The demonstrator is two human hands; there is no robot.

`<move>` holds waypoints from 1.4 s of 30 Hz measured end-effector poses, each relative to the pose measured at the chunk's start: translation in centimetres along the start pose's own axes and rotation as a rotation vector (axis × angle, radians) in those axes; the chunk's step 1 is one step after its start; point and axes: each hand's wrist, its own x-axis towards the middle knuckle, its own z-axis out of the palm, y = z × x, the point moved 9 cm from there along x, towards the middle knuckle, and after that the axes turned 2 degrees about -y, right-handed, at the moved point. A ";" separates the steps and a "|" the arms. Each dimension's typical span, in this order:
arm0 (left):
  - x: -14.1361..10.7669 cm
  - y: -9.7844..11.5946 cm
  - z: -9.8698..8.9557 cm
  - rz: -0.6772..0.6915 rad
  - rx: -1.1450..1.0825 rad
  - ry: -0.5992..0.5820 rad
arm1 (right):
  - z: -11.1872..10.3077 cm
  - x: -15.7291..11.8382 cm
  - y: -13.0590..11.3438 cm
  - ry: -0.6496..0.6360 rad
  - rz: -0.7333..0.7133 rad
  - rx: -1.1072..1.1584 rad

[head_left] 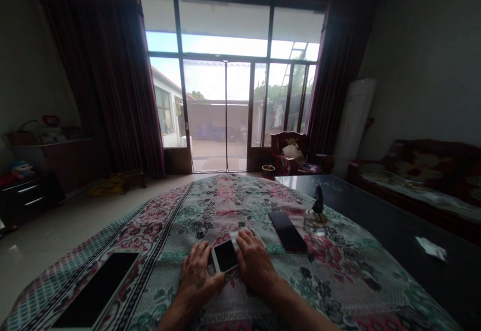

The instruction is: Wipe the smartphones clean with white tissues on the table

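Observation:
A white smartphone [226, 257] with a dark screen lies face up on the flowered tablecloth. My left hand [196, 271] grips its left end, thumb along the near edge and fingers at the far corner. Over the phone's right end, my right hand [256, 258] presses a white tissue or cloth [233, 237], with fingers curled on it and most of it hidden beneath them. To the right of that hand lies a dark phone [287, 230]. A clear bottle with a black spray top [318, 201] stands behind it.
A white-framed tablet [98, 289] lies at the left of the flowered tablecloth [169, 291]. Crumpled white paper [431, 249] rests on the dark table [379, 230] at right. Beyond are a wooden armchair [276, 146], a sofa [421, 170] and glass doors [210, 115].

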 end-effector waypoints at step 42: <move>0.1 0.0 0.0 0.019 -0.015 0.021 | 0.1 0.1 -0.6 -0.012 -0.035 -0.034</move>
